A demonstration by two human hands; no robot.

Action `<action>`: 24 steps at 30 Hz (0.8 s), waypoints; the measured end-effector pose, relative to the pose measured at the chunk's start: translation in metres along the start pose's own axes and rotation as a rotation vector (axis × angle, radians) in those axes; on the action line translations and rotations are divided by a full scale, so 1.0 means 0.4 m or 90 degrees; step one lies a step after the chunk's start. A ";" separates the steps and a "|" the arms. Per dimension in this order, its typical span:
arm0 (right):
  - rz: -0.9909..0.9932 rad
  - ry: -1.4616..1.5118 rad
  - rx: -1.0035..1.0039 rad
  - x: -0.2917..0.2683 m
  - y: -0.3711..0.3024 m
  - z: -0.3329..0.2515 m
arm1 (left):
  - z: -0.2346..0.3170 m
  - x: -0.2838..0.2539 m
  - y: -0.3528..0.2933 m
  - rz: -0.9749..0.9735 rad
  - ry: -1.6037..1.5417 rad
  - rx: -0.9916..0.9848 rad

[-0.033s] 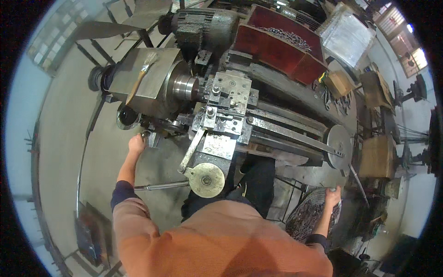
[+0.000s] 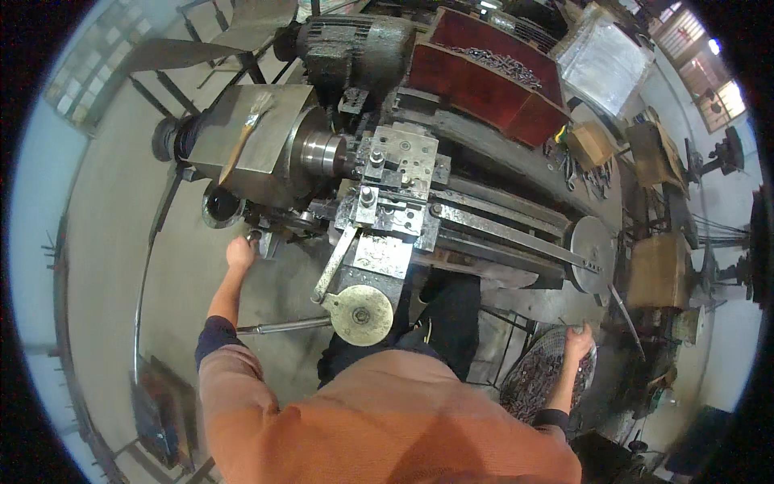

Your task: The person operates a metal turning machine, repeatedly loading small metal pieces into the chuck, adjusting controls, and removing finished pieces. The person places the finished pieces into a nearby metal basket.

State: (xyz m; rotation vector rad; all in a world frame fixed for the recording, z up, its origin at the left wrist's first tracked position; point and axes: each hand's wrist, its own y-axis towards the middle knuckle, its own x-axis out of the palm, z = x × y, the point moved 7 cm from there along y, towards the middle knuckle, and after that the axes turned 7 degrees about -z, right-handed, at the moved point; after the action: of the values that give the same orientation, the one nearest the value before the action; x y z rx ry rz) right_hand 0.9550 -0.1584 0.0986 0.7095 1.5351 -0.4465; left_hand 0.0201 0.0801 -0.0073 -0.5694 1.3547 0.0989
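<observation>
A metal lathe-like machine fills the middle. My left hand [image 2: 240, 253] is closed around the end of a dark handle [image 2: 255, 237] below the headstock [image 2: 242, 129]. On the far right my right hand [image 2: 578, 344] is raised over a round basket [image 2: 592, 367] of small dark metal parts [image 2: 536, 379]. Its fingers are drawn together; what they hold, if anything, is too small to make out. Between my arms are the tool slide [image 2: 403, 161], a flat crank lever [image 2: 334, 264] and a round brass-coloured disc [image 2: 362, 315] with a rod handle [image 2: 286, 326].
A wooden-handled brush [image 2: 242, 141] lies on the headstock. Behind the bed stands a red tray [image 2: 484, 89] holding small metal parts. Wrenches [image 2: 571, 173] and a cardboard box [image 2: 590, 145] lie at the right, beyond a large round plate [image 2: 591, 254] on a long bar.
My right hand has shifted very slightly over the basket. My left hand stays on the handle, and the machine looks the same.
</observation>
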 end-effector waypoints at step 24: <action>-0.200 0.437 -0.929 -0.450 -0.163 -1.548 | -0.186 -0.609 -0.310 0.281 -0.067 -0.011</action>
State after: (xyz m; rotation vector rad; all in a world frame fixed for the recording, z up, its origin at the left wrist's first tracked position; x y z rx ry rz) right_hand 0.4490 0.1746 0.3297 -0.6032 2.0837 0.7821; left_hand -0.0549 0.0026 0.2547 -0.2677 1.3581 0.4929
